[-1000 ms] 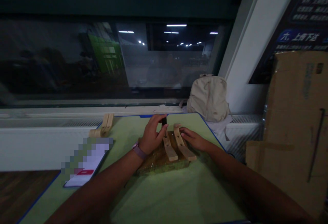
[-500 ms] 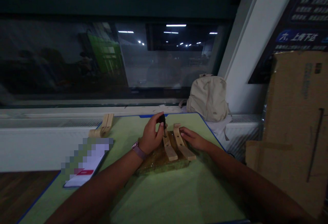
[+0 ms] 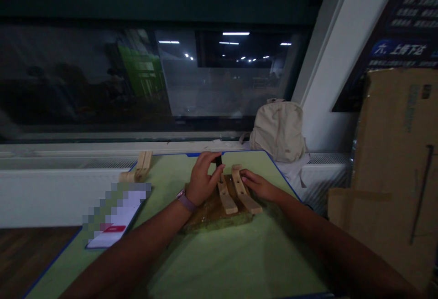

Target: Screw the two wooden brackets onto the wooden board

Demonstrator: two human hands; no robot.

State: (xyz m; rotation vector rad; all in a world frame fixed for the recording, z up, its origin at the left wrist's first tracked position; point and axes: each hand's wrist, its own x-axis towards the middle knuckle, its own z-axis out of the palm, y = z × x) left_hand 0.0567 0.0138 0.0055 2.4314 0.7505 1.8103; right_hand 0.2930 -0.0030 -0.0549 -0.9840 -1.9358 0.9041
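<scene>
My left hand [image 3: 202, 178] is closed around the black handle of a screwdriver [image 3: 219, 160], which stands upright. Its thin shaft points down at a hole in the upper part of the left curved wooden piece [image 3: 226, 198]. Beside it lies a second curved wooden piece [image 3: 243, 194] with holes along it. The fingers of my right hand [image 3: 258, 185] are curled against this piece's right edge near its upper end. Both pieces rest on a brown block [image 3: 201, 217] that looks wrapped in clear film. The far ends of the left piece are partly hidden by my hand.
More wooden pieces [image 3: 143, 164] sit at the table's far left corner, near a partly blurred phone or booklet [image 3: 119, 217]. A beige backpack [image 3: 278, 130] leans by the window behind the green table [image 3: 219, 262]. A large cardboard sheet [image 3: 393, 176] stands at the right.
My left hand has lowered slightly and the screwdriver handle has shifted a little down and right. My right hand stays by the right wooden piece.
</scene>
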